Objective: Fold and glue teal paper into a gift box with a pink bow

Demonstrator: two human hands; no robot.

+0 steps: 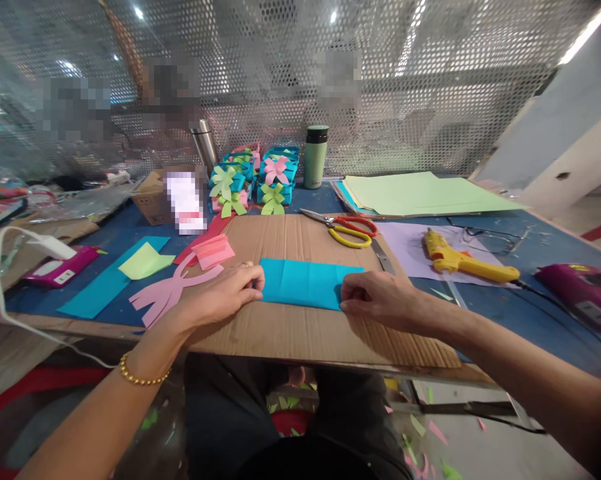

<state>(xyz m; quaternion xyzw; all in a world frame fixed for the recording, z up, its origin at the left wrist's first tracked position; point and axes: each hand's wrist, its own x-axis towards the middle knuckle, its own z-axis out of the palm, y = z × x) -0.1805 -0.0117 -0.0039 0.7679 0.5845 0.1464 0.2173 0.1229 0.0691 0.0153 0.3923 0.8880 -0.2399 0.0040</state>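
Note:
A folded piece of blue paper [300,283] with crease lines lies on a brown cardboard sheet [290,333]. Its left end is pinched by my left hand [233,290], and its right end by my right hand [375,297]. Pink cut-paper strips [173,290] lie beside my left wrist, with a folded pink paper piece [214,252] just behind them. Beyond my right hand rest scissors [348,227] with one red and one yellow handle loop. A metal blade [382,257] lies between them and that hand.
Paper boxes with bows [253,180], a green tumbler [316,157] and a steel flask [204,143] stand at the back. To the right are a yellow glue gun [460,257] and stacked paper sheets [425,193]. Magenta power strips [63,267] sit at both sides.

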